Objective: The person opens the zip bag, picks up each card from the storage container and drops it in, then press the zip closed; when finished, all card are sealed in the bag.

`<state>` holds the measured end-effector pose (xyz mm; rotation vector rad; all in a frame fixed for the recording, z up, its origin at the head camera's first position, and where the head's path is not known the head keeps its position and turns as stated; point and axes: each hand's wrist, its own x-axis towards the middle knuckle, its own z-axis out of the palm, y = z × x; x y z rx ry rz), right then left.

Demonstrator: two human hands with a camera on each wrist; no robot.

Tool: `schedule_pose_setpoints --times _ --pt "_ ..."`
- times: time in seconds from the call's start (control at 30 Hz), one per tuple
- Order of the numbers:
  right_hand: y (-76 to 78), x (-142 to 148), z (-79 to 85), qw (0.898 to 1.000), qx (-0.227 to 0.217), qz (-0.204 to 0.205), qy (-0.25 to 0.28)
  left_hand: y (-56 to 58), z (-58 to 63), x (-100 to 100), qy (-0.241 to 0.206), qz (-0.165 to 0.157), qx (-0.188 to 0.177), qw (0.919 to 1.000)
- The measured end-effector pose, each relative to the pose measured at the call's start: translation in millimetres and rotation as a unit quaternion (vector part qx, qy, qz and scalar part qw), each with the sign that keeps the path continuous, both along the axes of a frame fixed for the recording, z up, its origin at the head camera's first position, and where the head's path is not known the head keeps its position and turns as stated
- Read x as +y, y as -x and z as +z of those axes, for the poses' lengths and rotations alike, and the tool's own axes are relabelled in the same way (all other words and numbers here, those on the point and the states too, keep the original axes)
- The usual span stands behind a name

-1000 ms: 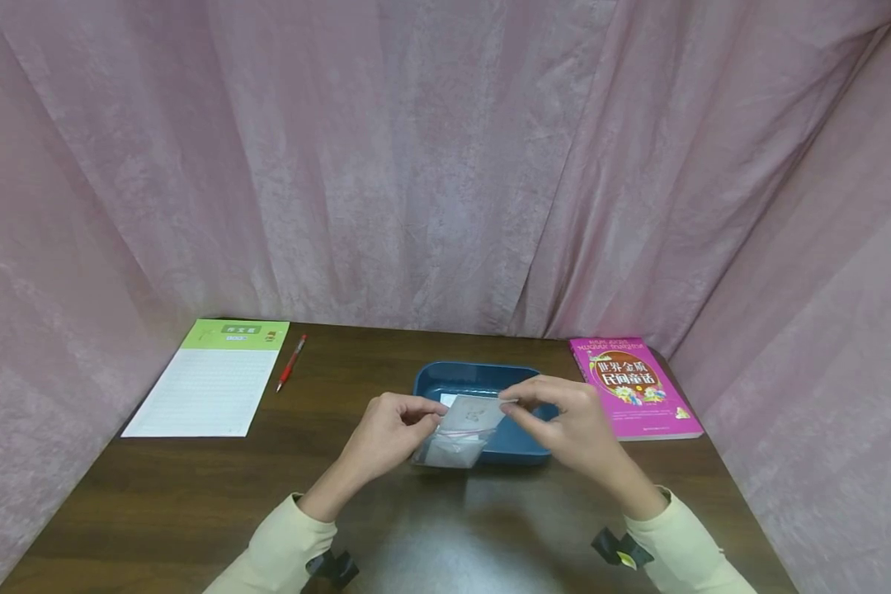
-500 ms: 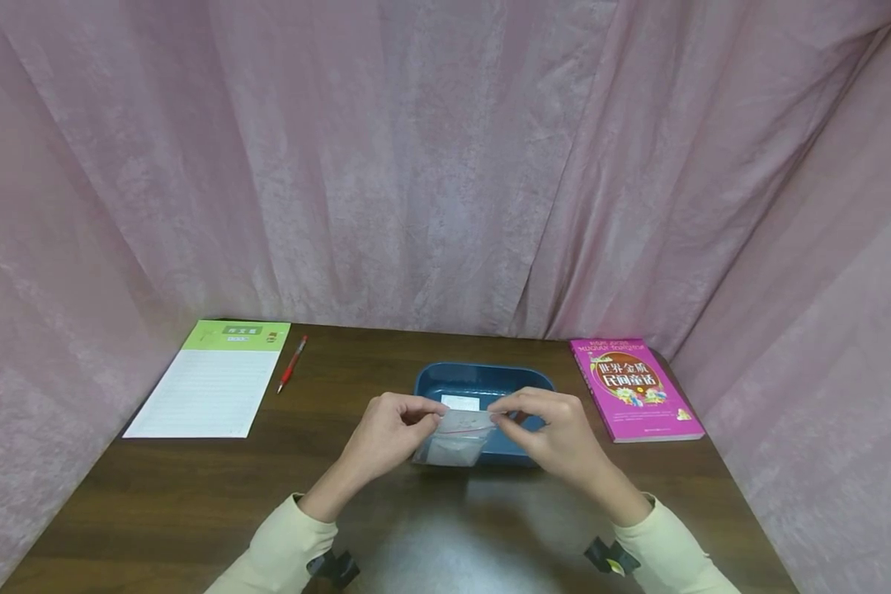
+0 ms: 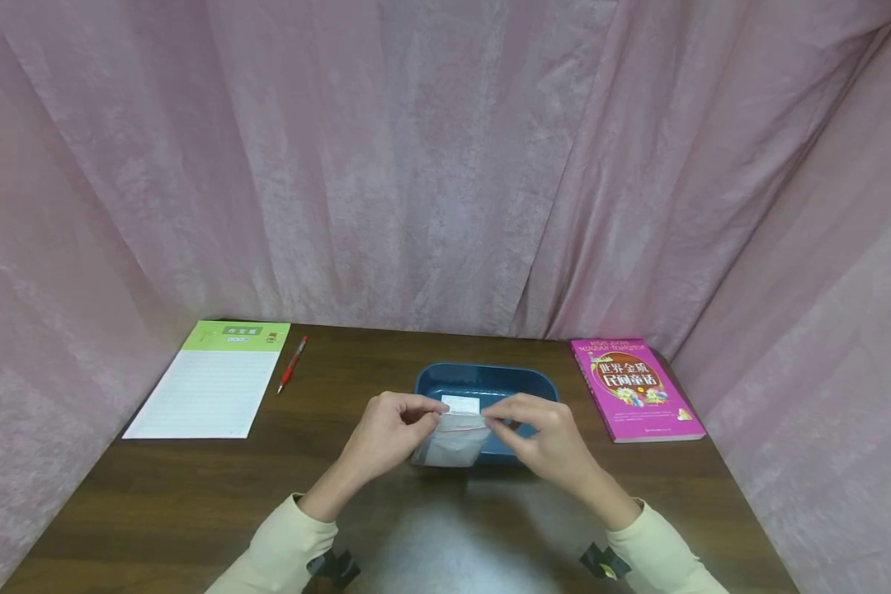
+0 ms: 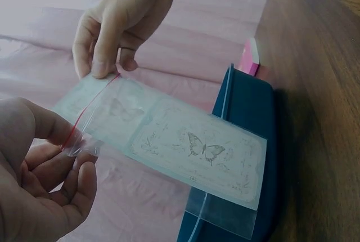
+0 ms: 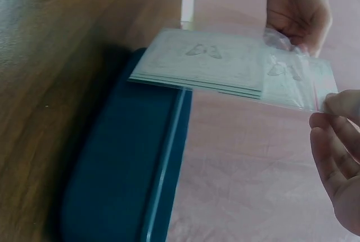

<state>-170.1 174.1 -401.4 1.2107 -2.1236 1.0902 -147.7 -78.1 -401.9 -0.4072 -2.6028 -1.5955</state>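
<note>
My left hand (image 3: pixel 389 429) pinches the mouth of a clear zip bag (image 3: pixel 449 450) with a red seal line. Several pale cards printed with a butterfly (image 4: pixel 205 152) lie stacked in the bag. Another pale butterfly card (image 5: pixel 326 79) is partly inside, its outer end sticking out past the red line. My right hand (image 3: pixel 545 433) pinches that card near the bag's mouth, thumb on top. Bag and cards are held over the near side of a blue tray (image 3: pixel 486 375). Inside the tray lies a white rectangular piece (image 3: pixel 460 403), its kind unclear.
A lined writing pad (image 3: pixel 200 392) with a green header lies at the left, a red pen (image 3: pixel 292 364) beside it. A pink book (image 3: pixel 638 392) lies at the right. Pink curtains (image 3: pixel 416 165) enclose the wooden table (image 3: pixel 156 503) at the back and sides.
My right hand has moved left and slightly down, and the card has slid further into the bag. The left hand has kept its place on the bag.
</note>
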Motion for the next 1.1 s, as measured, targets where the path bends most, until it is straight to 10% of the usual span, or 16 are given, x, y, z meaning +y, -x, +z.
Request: schedule_pose_setpoints --times 0.6,1.1 --pt "-4.3 1 -2.9 0.995 -0.042 -0.009 -0.092 1.1 0.5 0 -0.003 0.002 -0.009 1.0000" --pt "20.0 6 4.5 0.995 -0.095 -0.016 -0.036 -1.0 -2.8 -3 -0.006 0.007 -0.025 0.9997"
